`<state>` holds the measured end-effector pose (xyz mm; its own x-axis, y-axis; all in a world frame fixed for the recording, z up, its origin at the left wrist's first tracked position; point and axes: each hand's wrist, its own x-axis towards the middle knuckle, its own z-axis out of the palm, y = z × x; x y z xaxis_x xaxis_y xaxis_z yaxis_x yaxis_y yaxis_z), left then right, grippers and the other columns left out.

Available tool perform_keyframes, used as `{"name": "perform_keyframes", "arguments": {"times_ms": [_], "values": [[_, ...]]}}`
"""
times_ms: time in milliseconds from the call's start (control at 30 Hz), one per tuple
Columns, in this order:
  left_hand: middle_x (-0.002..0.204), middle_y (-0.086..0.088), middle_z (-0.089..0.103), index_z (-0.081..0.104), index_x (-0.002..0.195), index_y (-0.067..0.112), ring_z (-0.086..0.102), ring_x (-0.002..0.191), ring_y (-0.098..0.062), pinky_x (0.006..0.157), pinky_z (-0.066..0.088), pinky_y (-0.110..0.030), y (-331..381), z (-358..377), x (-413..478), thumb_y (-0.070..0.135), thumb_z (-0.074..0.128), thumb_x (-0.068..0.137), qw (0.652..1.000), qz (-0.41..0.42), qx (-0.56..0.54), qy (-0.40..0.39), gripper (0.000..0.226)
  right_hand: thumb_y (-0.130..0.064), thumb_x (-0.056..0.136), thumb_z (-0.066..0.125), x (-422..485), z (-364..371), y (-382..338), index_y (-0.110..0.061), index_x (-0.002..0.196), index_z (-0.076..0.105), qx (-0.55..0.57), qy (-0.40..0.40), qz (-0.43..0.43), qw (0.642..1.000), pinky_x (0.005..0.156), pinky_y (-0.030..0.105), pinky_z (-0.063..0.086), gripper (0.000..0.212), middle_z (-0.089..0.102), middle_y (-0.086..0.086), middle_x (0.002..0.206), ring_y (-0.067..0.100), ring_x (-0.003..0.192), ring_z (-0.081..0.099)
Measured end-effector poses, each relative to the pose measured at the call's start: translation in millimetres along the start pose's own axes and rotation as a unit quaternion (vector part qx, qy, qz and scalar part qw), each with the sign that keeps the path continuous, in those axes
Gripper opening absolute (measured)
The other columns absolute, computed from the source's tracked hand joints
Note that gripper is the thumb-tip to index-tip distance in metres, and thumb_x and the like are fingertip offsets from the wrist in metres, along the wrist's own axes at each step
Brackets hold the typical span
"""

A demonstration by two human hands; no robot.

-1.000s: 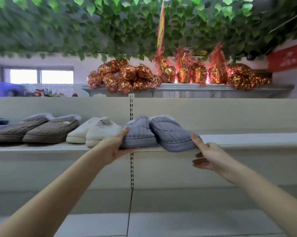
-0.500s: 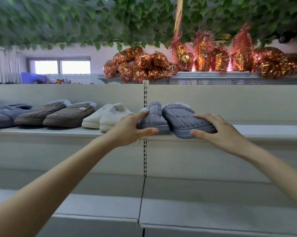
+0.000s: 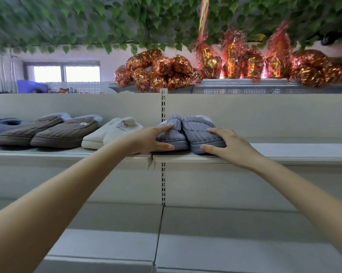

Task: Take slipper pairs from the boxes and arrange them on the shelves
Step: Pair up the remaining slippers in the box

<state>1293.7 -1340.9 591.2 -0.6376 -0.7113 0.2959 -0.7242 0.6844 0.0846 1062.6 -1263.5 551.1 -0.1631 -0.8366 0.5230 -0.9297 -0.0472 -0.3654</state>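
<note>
Left hand (image 3: 148,139), right hand (image 3: 231,146) grip 1 grey slipper (image 3: 197,131) each; 2 white slippers (image 3: 115,133), 2 brown slippers (image 3: 63,133).

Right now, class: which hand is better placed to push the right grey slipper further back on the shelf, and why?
The right hand: its fingers clasp the toe of the right grey slipper, at the front edge of the shelf. The left hand holds the left grey slipper beside it.
</note>
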Motion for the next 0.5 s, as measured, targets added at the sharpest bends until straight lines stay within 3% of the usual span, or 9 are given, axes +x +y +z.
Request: {"name": "perform_keyframes", "arguments": {"times_ms": [200, 333, 400, 500], "values": [[0.142, -0.016, 0.044, 0.011, 0.152, 0.039, 0.044, 0.125, -0.031, 0.082, 0.028, -0.024, -6, 3, 7, 0.050, 0.052, 0.092, 1.000, -0.005, 0.007, -0.003, 0.073, -0.063, 0.078, 0.060, 19, 11, 2, -0.033, 0.139, 0.043, -0.016, 0.002, -0.001, 1.000, 0.107, 0.040, 0.036, 0.070, 0.046, 0.009, 0.141, 0.028, 0.129, 0.043], [0.133, -0.014, 0.050, 0.007, 0.152, 0.039, 0.050, 0.109, -0.024, 0.060, 0.015, -0.020, -5, 6, 3, 0.054, 0.045, 0.094, 0.998, 0.005, 0.057, 0.032, 0.071, -0.067, 0.076, 0.059, 18, 13, 3, -0.036, 0.139, 0.042, -0.016, 0.006, 0.005, 1.000, 0.108, 0.043, 0.036, 0.072, 0.044, 0.007, 0.143, 0.029, 0.130, 0.041], [0.136, -0.010, 0.047, 0.008, 0.152, 0.040, 0.049, 0.110, -0.023, 0.066, 0.018, -0.019, -8, 13, 2, 0.054, 0.044, 0.095, 0.998, 0.014, 0.046, 0.035, 0.069, -0.068, 0.077, 0.057, 15, 13, 1, -0.036, 0.140, 0.039, -0.016, -0.002, 0.011, 1.000, 0.110, 0.043, 0.034, 0.073, 0.042, 0.008, 0.144, 0.030, 0.132, 0.039], [0.143, -0.009, 0.044, 0.015, 0.151, 0.040, 0.045, 0.123, -0.027, 0.096, 0.032, -0.030, -19, 20, -3, 0.053, 0.046, 0.093, 0.999, 0.035, 0.006, 0.040, 0.067, -0.068, 0.080, 0.052, 6, 8, -8, -0.036, 0.144, 0.032, -0.060, -0.021, 0.027, 0.998, 0.112, 0.043, 0.028, 0.075, 0.036, 0.010, 0.147, 0.033, 0.134, 0.032]]}}
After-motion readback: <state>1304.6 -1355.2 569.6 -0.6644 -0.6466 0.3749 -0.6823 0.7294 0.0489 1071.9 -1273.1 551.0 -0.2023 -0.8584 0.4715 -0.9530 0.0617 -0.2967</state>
